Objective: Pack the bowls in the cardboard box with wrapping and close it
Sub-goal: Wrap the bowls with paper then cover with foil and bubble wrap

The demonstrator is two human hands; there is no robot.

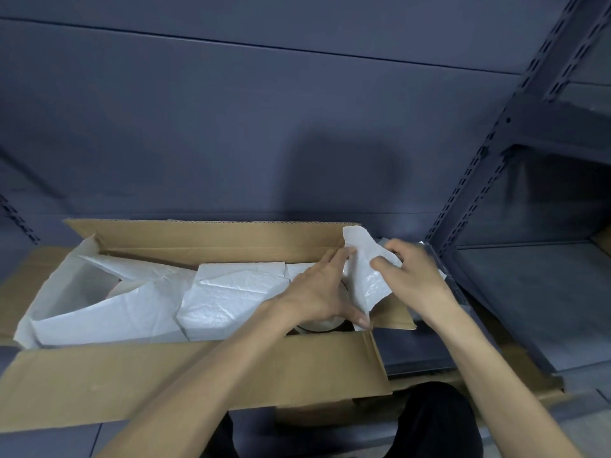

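Note:
A long open cardboard box (211,238) lies on the dark shelf, flaps spread outward. White wrapping paper (231,292) fills most of its inside, folded over wrapped shapes. At the box's right end, part of a pale bowl (319,325) shows under my left hand (319,292), which lies flat over it and touches a loose sheet of the wrapping. My right hand (411,276) pinches that upright white sheet (363,272) at the box's right edge. A second bowl rim (115,290) peeks out between paper folds on the left.
The near flap (165,381) of the box hangs toward me. A grey metal shelving upright (489,160) stands to the right, with a lower shelf (545,309) beside it. A clear plastic piece (429,256) lies behind my right hand. My dark trouser legs (436,421) are below.

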